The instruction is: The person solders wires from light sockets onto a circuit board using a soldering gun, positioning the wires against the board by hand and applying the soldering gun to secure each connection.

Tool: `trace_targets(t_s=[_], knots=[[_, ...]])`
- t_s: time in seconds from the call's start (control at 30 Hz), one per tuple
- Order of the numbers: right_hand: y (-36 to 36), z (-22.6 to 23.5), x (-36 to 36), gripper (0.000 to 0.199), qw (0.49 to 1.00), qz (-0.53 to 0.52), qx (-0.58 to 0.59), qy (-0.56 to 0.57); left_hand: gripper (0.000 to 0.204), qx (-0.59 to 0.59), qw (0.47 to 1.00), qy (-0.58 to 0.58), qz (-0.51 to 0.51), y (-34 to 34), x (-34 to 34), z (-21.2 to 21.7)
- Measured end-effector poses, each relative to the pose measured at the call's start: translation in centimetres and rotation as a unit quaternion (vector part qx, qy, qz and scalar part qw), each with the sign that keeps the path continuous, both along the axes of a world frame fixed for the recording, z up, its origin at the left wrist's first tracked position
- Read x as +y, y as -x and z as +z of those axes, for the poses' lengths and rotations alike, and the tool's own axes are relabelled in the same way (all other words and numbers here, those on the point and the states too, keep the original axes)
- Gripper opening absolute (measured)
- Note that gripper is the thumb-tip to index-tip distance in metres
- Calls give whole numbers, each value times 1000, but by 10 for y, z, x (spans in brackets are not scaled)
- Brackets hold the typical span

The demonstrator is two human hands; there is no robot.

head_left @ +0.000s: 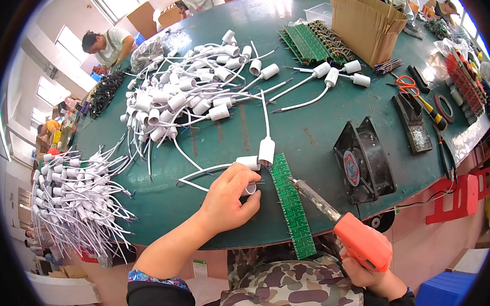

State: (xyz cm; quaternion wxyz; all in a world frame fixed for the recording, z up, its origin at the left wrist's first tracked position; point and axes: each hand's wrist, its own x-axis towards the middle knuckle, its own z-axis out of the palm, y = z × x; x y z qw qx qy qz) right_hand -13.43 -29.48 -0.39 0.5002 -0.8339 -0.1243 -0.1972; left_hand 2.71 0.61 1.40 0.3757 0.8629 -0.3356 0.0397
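Note:
My left hand [228, 200] is closed round a white lamp socket [251, 189], its open rim showing between thumb and fingers, with thin wire ends beside the fingertips. In my right hand [365, 271] is a red-handled soldering gun [363, 241], its tip pointing at the upper part of a green circuit board strip [292, 208]. Whether the tip touches the board I cannot tell. The strip runs over the near table edge. At its far end sits a white corded lamp socket [267, 151], and another socket [248, 163] lies just beyond my left fingers.
A large heap of white corded sockets [166, 99] covers the far left; a bundle [66, 188] hangs at the left edge. Right of the board stand a black fan [364, 161], a soldering stand [413, 124], and scissors [407, 86]. Farther back are circuit boards [306, 43] and a cardboard box [365, 27]. Several people sit around.

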Motion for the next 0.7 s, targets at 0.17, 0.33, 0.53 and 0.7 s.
trace_targets(t_s=[0.17, 0.33, 0.53, 0.7], knots=[[0, -15, -14, 56, 992, 79, -66, 76, 23, -73, 997, 5, 9, -1, -4, -10], [-6, -18, -12, 57, 991, 81, -72, 74, 17, -133, 991, 4, 8, -7, -10, -12], [-12, -21, -10, 53, 994, 87, -54, 49, 18, -176, 984, -3, 1, -13, -15, -13], [-18, -20, -8, 55, 992, 97, -60, 54, 20, -197, 980, -3, 4, -13, -17, -18]])
